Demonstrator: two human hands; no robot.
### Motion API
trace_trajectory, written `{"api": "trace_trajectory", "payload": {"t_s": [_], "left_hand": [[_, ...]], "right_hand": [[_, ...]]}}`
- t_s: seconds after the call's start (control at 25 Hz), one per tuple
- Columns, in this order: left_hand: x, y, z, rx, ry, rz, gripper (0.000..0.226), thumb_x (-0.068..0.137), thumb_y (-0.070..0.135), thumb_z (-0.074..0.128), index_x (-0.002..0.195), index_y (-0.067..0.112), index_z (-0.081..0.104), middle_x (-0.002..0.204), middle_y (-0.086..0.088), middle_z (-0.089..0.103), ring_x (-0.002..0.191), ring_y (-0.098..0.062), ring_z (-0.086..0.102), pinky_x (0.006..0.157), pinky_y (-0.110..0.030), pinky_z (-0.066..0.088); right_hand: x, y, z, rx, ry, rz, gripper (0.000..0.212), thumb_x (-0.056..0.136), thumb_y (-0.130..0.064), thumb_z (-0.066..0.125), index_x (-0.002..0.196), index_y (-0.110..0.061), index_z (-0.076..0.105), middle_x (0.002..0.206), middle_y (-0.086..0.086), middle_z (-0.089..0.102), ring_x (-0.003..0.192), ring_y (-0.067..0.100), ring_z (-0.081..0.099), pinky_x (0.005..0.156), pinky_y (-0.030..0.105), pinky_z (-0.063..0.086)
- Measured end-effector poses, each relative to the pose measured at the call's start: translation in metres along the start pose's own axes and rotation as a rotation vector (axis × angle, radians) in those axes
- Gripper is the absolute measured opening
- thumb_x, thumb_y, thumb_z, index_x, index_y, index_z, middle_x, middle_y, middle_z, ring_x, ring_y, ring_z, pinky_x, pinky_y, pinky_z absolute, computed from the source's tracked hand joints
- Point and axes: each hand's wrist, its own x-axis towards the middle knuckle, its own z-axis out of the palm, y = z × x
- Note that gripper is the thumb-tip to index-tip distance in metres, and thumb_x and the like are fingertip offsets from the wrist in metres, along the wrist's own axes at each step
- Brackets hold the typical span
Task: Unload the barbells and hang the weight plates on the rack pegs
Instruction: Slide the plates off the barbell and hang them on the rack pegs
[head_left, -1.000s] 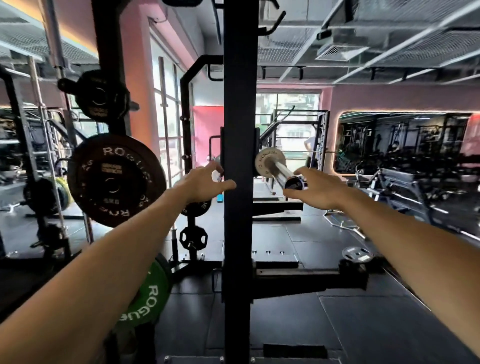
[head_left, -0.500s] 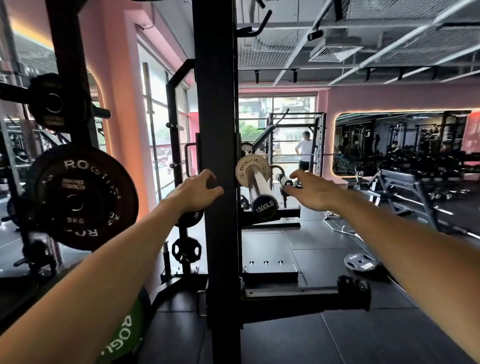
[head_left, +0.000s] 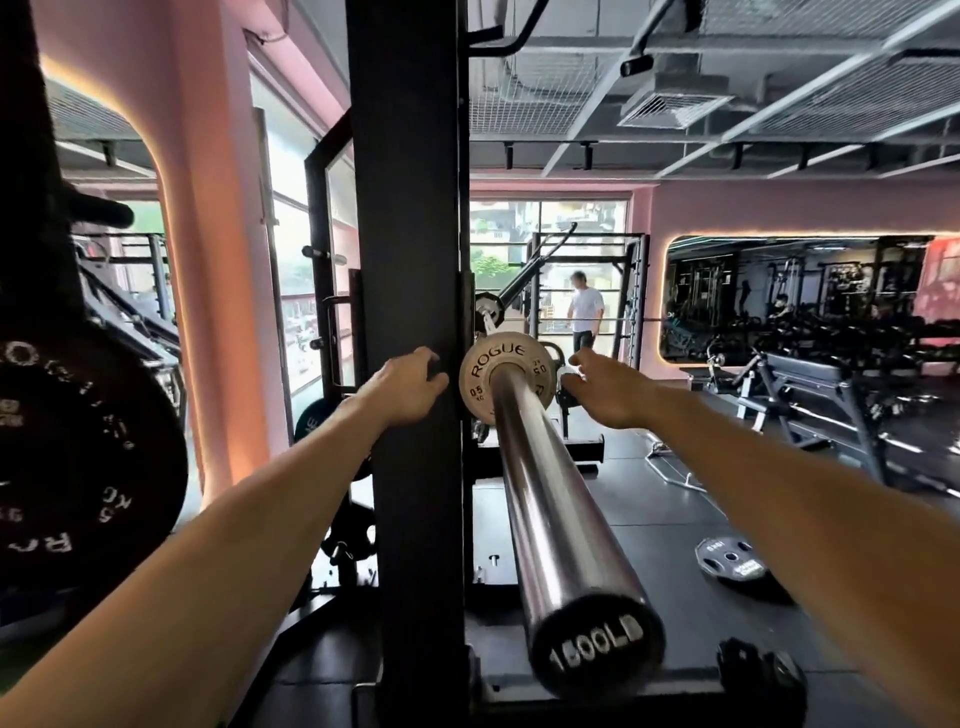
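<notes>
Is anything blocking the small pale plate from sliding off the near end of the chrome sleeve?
Nothing visible: the chrome barbell sleeve runs bare from the small pale Rogue plate to its black end cap. No collar shows on the near side.

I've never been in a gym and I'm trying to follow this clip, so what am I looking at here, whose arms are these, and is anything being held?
The camera sits on a person's head, so the two bare arms are their own. They face a black rack upright. A shiny barbell sleeve points toward the camera, with one small pale Rogue plate on it. The left hand rests curled against the upright beside that plate; the right hand reaches near the plate's other side, fingers curled, gripping nothing that I can make out. A big black plate hangs on the left, and another plate lies on the floor.
</notes>
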Motion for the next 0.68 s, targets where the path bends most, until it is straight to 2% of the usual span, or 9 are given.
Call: {"api": "trace_trajectory", "payload": {"t_s": [0.12,0.2,0.28,0.36,0.44,0.52,0.6,0.68], "left_hand": [[0.029,-0.001,0.017,0.01,-0.028,0.025,0.047,0.101,0.029,0.05,0.143,0.009,0.043,0.139,-0.014,0.054,0.126,-0.029,0.051,0.097,-0.03,0.038],[0.042,0.001,0.026,0.001,-0.042,0.056,0.044,0.1,0.027,0.052,0.14,0.007,0.048,0.136,-0.013,0.056,0.123,-0.028,0.053,0.093,-0.028,0.039],[0.052,0.005,0.033,-0.013,-0.035,0.082,0.035,0.099,0.024,0.053,0.13,0.007,0.056,0.128,-0.013,0.062,0.116,-0.028,0.058,0.09,-0.029,0.043],[0.055,0.009,0.036,-0.024,0.005,0.078,0.027,0.098,0.023,0.054,0.118,0.005,0.062,0.118,-0.013,0.066,0.108,-0.029,0.061,0.09,-0.036,0.05],[0.053,0.013,0.035,-0.017,0.031,0.062,0.024,0.097,0.021,0.056,0.11,0.004,0.065,0.112,-0.014,0.068,0.103,-0.03,0.063,0.087,-0.039,0.052],[0.045,0.018,0.029,0.004,0.018,0.061,0.019,0.094,0.017,0.058,0.106,0.004,0.066,0.107,-0.013,0.069,0.099,-0.028,0.065,0.081,-0.036,0.054],[0.03,0.023,0.022,0.03,0.008,0.064,0.015,0.09,0.013,0.062,0.102,0.005,0.066,0.103,-0.011,0.07,0.092,-0.025,0.065,0.072,-0.032,0.053],[0.013,0.03,0.014,0.042,0.008,0.061,0.013,0.086,0.01,0.064,0.099,0.007,0.066,0.102,-0.01,0.071,0.084,-0.021,0.063,0.064,-0.026,0.049]], "right_hand": [[0.037,0.007,0.012,0.03,-0.017,0.004,0.049,0.094,-0.049,0.037,0.128,-0.013,0.043,0.122,0.011,0.062,0.104,0.028,0.061,0.092,0.046,0.047],[0.053,0.008,0.019,0.034,-0.018,-0.01,0.044,0.098,-0.04,0.04,0.132,-0.011,0.041,0.123,0.014,0.06,0.102,0.029,0.059,0.087,0.04,0.047],[0.062,0.008,0.024,0.039,-0.013,-0.007,0.038,0.099,-0.031,0.044,0.13,-0.009,0.042,0.12,0.015,0.059,0.094,0.027,0.056,0.076,0.033,0.042],[0.067,0.008,0.026,0.08,0.014,0.005,0.033,0.098,-0.028,0.047,0.124,-0.007,0.044,0.111,0.015,0.06,0.088,0.027,0.054,0.071,0.032,0.038],[0.068,0.007,0.025,0.112,0.038,0.012,0.025,0.098,-0.028,0.046,0.114,-0.008,0.046,0.103,0.014,0.063,0.086,0.029,0.058,0.072,0.036,0.044],[0.062,0.005,0.021,0.152,0.035,0.009,0.018,0.097,-0.028,0.047,0.107,-0.013,0.047,0.101,0.015,0.064,0.091,0.033,0.063,0.079,0.042,0.051],[0.047,0.002,0.015,0.189,0.027,-0.003,0.011,0.097,-0.027,0.049,0.104,-0.019,0.048,0.102,0.013,0.064,0.092,0.033,0.064,0.082,0.042,0.051],[0.028,-0.001,0.009,0.21,0.022,-0.023,0.008,0.096,-0.027,0.051,0.102,-0.023,0.048,0.101,0.013,0.064,0.087,0.032,0.064,0.078,0.04,0.051]]}}
